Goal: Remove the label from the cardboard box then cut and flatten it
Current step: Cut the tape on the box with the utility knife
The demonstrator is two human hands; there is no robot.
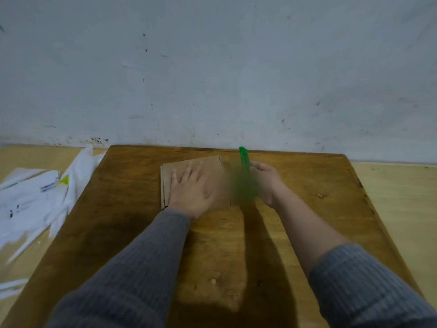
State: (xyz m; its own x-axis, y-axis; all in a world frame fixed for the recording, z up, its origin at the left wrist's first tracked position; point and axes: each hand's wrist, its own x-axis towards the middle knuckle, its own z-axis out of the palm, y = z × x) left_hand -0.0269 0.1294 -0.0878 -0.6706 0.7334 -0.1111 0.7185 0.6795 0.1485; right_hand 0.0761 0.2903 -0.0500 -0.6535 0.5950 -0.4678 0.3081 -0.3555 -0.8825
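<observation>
A flat brown cardboard box (214,166) lies near the far edge of the wooden table (123,209). My left hand (191,192) presses down on it with straight, spread fingers and covers its middle. Just right of the box, my right hand (266,181) grips a green cutter (244,162). The cutter's tip points up and away, and its lower part is blurred. I see no label on the visible cardboard.
A heap of white plastic mailing bags (33,202) with printed labels lies on the floor left of the table. A stained pale wall (212,67) rises just behind the table's far edge. Light wood floor (397,197) shows on the right.
</observation>
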